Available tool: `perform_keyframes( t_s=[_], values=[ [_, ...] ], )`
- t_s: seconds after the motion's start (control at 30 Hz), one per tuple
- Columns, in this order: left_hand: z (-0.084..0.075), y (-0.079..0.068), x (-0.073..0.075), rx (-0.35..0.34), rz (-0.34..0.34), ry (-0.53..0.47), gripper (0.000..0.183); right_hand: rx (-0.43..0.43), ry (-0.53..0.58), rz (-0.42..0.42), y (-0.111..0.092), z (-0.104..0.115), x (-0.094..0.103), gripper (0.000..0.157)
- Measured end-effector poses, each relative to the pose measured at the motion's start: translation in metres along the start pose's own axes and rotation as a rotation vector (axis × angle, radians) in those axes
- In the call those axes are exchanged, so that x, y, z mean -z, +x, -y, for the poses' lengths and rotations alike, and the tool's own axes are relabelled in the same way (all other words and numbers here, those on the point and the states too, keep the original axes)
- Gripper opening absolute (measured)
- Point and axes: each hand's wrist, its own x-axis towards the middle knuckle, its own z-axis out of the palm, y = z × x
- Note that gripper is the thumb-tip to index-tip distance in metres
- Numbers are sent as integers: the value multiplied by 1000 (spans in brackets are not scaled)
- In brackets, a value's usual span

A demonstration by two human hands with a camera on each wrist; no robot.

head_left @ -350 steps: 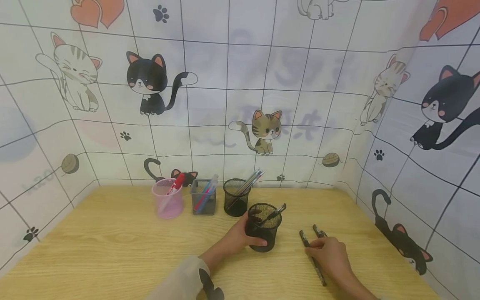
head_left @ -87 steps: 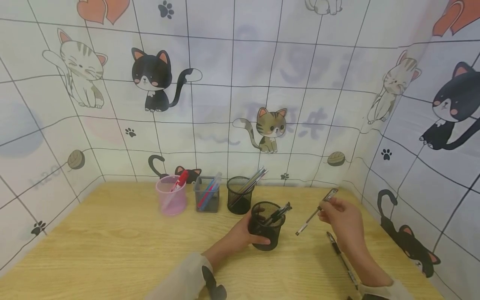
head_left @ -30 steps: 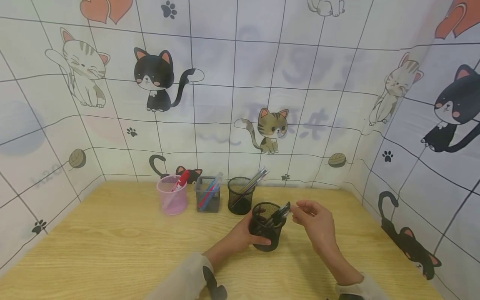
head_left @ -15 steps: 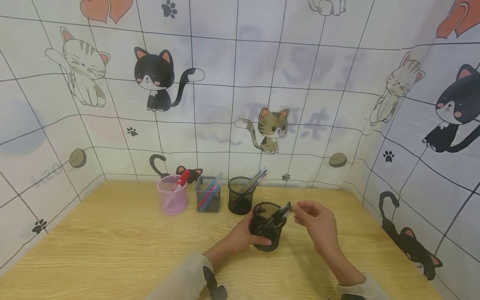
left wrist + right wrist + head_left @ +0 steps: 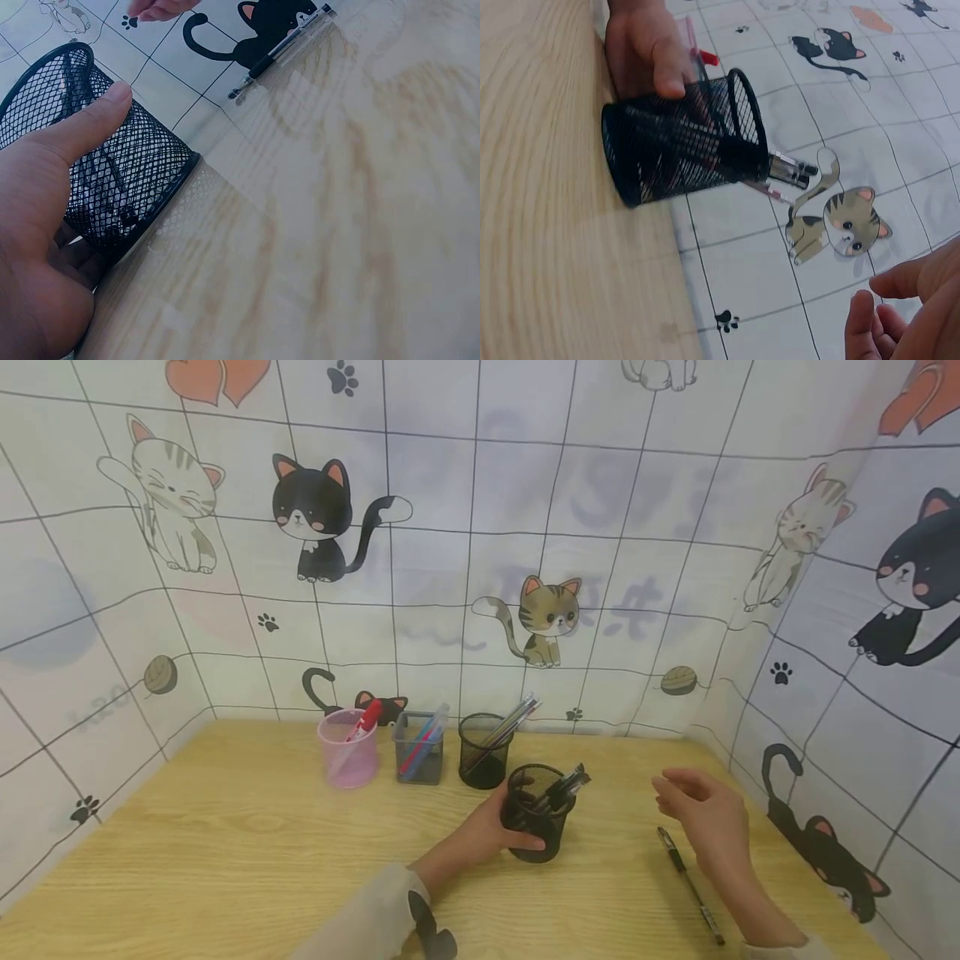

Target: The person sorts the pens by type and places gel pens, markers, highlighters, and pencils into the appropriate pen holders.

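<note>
My left hand grips a black round mesh pen holder, thumb across its front and fingers behind it. In the left wrist view the holder's base is down at the wooden tabletop. Several black pens lean inside it, tips up to the right. Away to the right, my right hand is raised over the table with loosely bent fingers and nothing between them. Just below that hand, a single black pen lies slantwise on the wood. The right wrist view shows the right hand's thumb and fingertips apart.
Along the back wall stand a pink mesh cup with a red marker, a grey square mesh cup with colored pens, and another black mesh cup with thin pens. A cat-print cloth encloses the wooden table behind and sideways.
Over the last seconds more black pens have come into the holder, one leaving my right hand there. That hand has just moved right from the holder, empty. My left hand keeps its grip.
</note>
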Motion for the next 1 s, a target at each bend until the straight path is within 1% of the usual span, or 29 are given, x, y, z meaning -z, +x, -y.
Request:
perform_keyframes(
  t_s=[0.07, 0.23, 0.3, 0.47, 0.53, 0.67, 0.83, 1.0],
  values=[
    [0, -1, 1, 1, 2, 2, 89, -4, -30, 6, 1, -5, 6, 51],
    [1, -1, 1, 8, 3, 26, 88, -7, -166, 20, 0, -18, 16, 55],
    [0, -1, 1, 15, 3, 30, 89, -12, -203, 30, -1, -25, 19, 57],
    [-2, -1, 1, 21, 2, 21, 90, -35, -261, 64, -2, -46, 24, 56],
    [-2, -2, 1, 20, 0, 19, 90, -39, -311, 74, -2, -54, 25, 56],
    [-2, -2, 0, 14, -2, 16, 90, -19, -396, 91, -1, -66, 26, 56],
    [-2, -2, 0, 30, -14, 28, 90, -10, -434, 111, 1, -70, 27, 53],
    [-2, -2, 0, 36, -17, 28, 90, -33, -448, 157, 2, -71, 27, 50]
  ],
)
